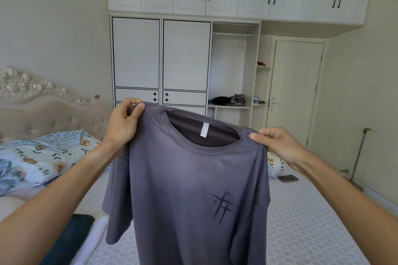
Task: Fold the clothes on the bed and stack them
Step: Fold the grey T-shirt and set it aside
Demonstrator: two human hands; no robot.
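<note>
Above the bed (301,221), held up in the air by its two shoulders, hanging long and loose, the shirt (189,189), pinched tight by left hand (122,122) and right hand (280,146), likely to land all crumpled if one pinch slips or drops first.

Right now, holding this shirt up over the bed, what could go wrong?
Both hands, left and right, only pinch the shirt at its shoulders, so it might slip. Laid down carelessly, it may cover the phone or rumple the folded clothes at the bed's left edge.
</note>
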